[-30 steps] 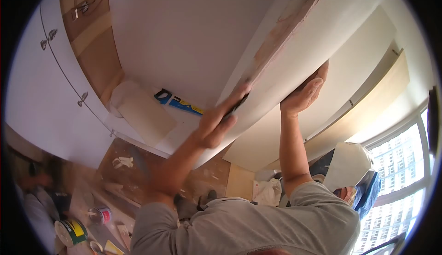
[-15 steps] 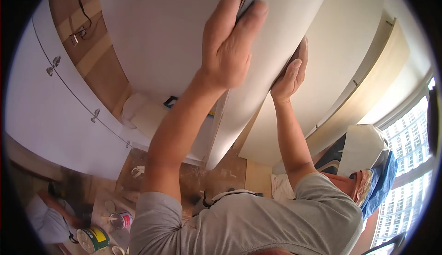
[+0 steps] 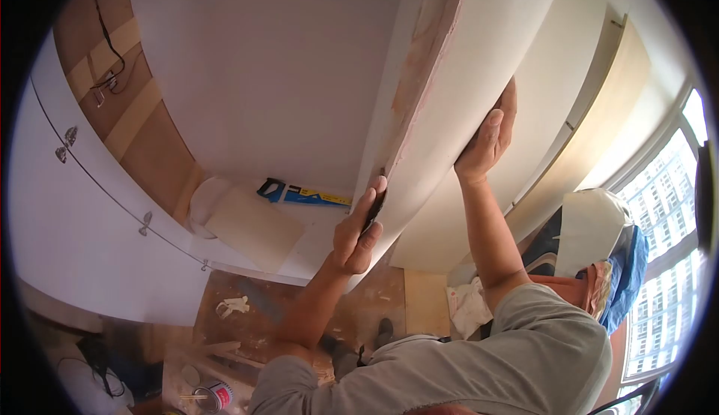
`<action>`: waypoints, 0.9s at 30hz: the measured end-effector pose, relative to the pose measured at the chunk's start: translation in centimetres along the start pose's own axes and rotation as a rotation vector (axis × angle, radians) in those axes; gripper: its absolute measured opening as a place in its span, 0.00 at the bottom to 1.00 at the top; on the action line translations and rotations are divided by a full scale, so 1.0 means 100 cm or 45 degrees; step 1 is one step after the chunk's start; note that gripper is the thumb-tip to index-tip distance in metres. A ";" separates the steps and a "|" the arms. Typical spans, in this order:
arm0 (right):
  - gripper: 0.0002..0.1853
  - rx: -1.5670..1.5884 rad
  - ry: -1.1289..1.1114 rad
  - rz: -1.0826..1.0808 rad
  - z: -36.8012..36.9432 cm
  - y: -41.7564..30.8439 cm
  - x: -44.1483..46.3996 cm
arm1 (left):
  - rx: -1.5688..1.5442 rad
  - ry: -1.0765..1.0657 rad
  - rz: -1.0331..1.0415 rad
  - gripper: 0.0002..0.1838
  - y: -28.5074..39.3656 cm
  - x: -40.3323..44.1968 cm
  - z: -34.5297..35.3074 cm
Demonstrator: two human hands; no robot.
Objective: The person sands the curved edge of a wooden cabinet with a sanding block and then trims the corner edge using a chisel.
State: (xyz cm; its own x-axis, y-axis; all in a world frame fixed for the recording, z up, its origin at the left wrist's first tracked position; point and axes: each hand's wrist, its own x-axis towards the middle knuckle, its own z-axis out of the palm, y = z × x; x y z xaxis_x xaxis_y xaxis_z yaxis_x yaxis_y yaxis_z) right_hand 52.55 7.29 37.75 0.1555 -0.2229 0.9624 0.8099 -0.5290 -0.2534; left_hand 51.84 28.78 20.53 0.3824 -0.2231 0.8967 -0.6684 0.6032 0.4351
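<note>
Running diagonally from top to bottom, a long white panel with a smoothly rounded face (image 3: 464, 93), bordered along its left side by a rough edge with pinkish-brown patches (image 3: 423, 93). Far left, glossy white curved cabinet doors (image 3: 105, 235) with small metal hinges. At right, a bright window with white frames (image 3: 663, 224). Low inside the white recess, a loose beige sheet (image 3: 258, 224).

Reaching up from grey short sleeves, two bare hands. Left grip (image 3: 358, 231) clasped around a thin, dark, flat piece (image 3: 374, 211), held at the lower part of the rough edge, fingers pointing upward. Right grip (image 3: 487, 138) spread rather than clenched, cupped against the opposite side of the rounded panel, higher up; impossible to tell if anything lies under the palm.

Beside the beige sheet, a handsaw with a black handle and blue-and-yellow blade (image 3: 296, 196). At bottom left, a small round tin with a red and white label (image 3: 215, 396).

Likely risks: gouging or rounding the rough edge through uneven pressure or a tilted dark piece; scraping fingertips through holding them so close to that edge; marking the smooth white face after a slip sideways; shifting the panel, if loose, by pushing harder on one side.
</note>
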 end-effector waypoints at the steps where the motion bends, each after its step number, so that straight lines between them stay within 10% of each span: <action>1: 0.41 0.005 0.003 -0.005 0.001 -0.001 0.001 | -0.002 0.010 0.016 0.35 0.002 0.007 0.003; 12: 0.40 -0.024 -0.025 -0.071 0.006 -0.008 0.007 | -0.126 -0.182 0.711 0.35 0.080 0.288 0.015; 15: 0.42 -0.008 -0.015 -0.057 0.008 -0.008 0.009 | 0.461 -0.046 0.490 0.34 0.092 0.242 0.011; 20: 0.40 -0.021 0.010 -0.075 0.001 0.004 0.001 | -0.040 -0.045 -0.082 0.33 0.040 0.106 -0.004; 27: 0.41 -0.004 -0.008 -0.091 -0.001 0.008 -0.001 | 0.016 0.039 0.081 0.34 0.006 0.021 0.007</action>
State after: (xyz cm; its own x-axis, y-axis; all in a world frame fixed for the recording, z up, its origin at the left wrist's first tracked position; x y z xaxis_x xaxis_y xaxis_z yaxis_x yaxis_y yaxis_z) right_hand 53.10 6.84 37.42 0.1006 -0.1796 0.9786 0.8171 -0.5462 -0.1843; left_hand 51.86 28.12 22.75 0.3582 -0.1611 0.9197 -0.6996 0.6060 0.3786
